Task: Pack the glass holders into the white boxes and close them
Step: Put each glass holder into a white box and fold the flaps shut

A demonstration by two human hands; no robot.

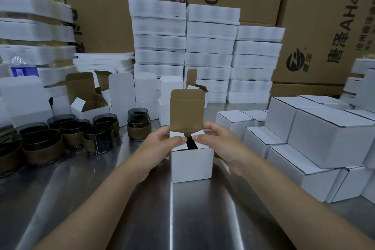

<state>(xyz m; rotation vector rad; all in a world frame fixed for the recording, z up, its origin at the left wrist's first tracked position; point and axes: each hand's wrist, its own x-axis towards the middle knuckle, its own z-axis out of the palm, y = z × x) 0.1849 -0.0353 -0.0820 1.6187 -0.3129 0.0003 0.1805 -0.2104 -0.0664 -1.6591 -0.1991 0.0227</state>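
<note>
Folding stage on the white box [190,164], which stands on the steel surface [182,219] right in front of you. Your left grip [156,148] wraps the box's left side, thumb pressing the left side flap [176,135] down. Your right grip [221,148] mirrors that on the right side flap [200,134]. Both grips pinch the box, thumb on top and fingers round the sides.

The flaps are nearly flat, thumb tips almost meeting, with a dark slot between them. Judging by that slot, a glass holder is already inside, but I can't confirm it. The lid flap [186,113] stands upright at the back, and the tuck tab [187,93] on top is not yet bent.

To do this step well:
- Press both side flaps level with the rim first, so the lid gets a flat seat.
- Slide your thumbs outward as the lid comes over, or you'll trap them.
- Pre-crease the tuck tab, then feed it inside the front wall, not over it.
- Squeeze the side walls only lightly. It looks like thin card, so it will likely bow and the tab will miss.

Loose glass holders [97,140] wait to your left. Closed boxes [324,138] are stacked to your right, with open boxes [91,105] behind.
</note>
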